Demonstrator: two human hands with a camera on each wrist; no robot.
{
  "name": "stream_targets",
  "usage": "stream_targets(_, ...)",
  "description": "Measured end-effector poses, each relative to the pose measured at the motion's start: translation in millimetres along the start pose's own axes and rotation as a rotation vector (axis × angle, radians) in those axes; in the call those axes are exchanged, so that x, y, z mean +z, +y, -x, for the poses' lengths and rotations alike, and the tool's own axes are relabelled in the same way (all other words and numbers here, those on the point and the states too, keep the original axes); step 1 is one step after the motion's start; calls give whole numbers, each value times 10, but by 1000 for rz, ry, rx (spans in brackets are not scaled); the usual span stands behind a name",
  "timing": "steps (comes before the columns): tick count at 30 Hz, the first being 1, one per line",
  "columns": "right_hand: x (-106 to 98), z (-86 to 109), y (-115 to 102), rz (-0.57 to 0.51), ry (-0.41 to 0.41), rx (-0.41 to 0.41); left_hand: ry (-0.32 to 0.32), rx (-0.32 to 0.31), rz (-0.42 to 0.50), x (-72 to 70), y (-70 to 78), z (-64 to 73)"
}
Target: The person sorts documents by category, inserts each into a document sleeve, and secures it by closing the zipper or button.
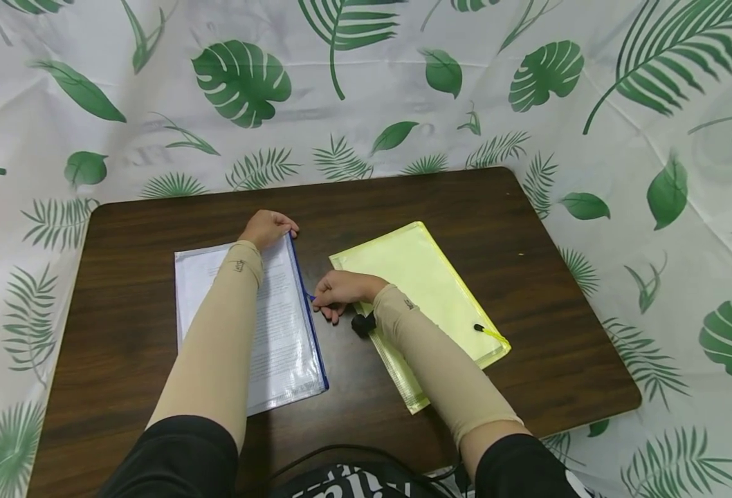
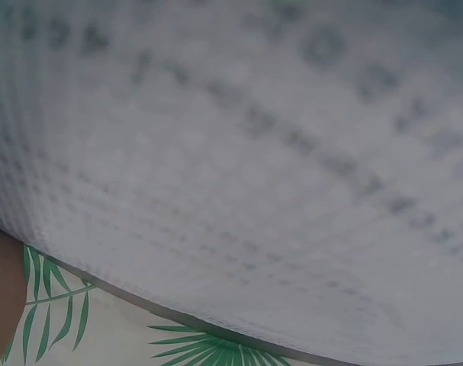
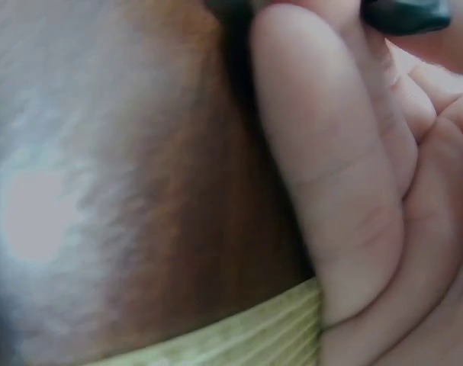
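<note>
A clear mesh zip pouch point(image 1: 279, 311) with a blue zipper edge lies on the table, printed paper showing through it. My left hand point(image 1: 269, 228) pinches its far right corner, beside the zipper's end. At the middle of the blue edge, my right hand point(image 1: 344, 290) pinches the blue zipper's pull between thumb and fingers. The pull's dark tip point(image 3: 406, 15) shows among the fingers in the right wrist view. Blurred mesh and print of the pouch point(image 2: 216, 175) fill most of the left wrist view.
A yellow mesh zip pouch point(image 1: 428, 277) lies under my right forearm, its yellow zipper pull point(image 1: 490, 333) at the near right. The brown table point(image 1: 565, 346) has rounded corners. A leaf-patterned sheet point(image 1: 366, 90) hangs behind. A black cable point(image 1: 341, 448) runs by the near edge.
</note>
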State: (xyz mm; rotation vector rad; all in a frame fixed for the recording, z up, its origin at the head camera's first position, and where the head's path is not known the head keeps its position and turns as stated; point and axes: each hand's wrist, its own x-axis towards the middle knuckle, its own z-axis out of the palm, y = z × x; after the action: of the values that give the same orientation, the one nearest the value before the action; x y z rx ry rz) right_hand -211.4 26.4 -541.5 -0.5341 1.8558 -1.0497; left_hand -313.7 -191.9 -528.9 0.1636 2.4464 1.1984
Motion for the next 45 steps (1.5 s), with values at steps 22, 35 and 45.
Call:
stream_targets(22, 47, -65, -89, -313, 89, 224, 12, -23, 18, -11, -22, -22)
stream_targets(35, 94, 105, 13, -207, 24, 194, 4, -11, 37, 23, 9, 20)
stream_targets(45, 76, 96, 25, -193, -2, 180, 9, 2, 5, 12, 46, 45)
